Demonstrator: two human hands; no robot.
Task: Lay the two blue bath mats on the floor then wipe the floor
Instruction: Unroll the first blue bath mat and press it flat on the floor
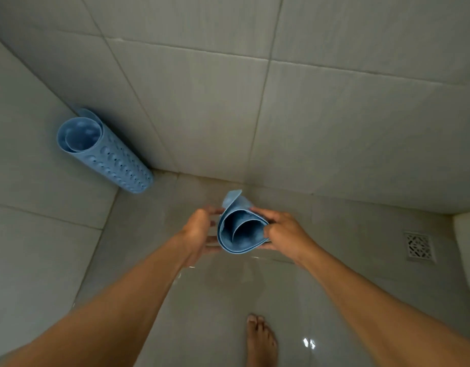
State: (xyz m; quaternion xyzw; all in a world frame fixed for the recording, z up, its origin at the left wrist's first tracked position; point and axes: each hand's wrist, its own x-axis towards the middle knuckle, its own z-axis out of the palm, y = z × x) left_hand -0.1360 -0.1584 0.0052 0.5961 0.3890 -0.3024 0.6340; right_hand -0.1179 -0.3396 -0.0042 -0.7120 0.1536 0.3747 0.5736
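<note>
Left hand (199, 231) and right hand (284, 234) clasp the rolled blue rubber bath mat (240, 229), probably for unrolling; second rolled blue mat (104, 152) leans in the corner.

- You have one view only, worn on your head, so no second view shares any part of the scene.
- It looks forward and steeply down toward the wall corner (162, 169), where tiled walls meet the floor.
- Your forearms enter from the bottom edge, close to the lens.
- The floor drain (419, 246) sits right of that corner, near the frame's edge.
</note>
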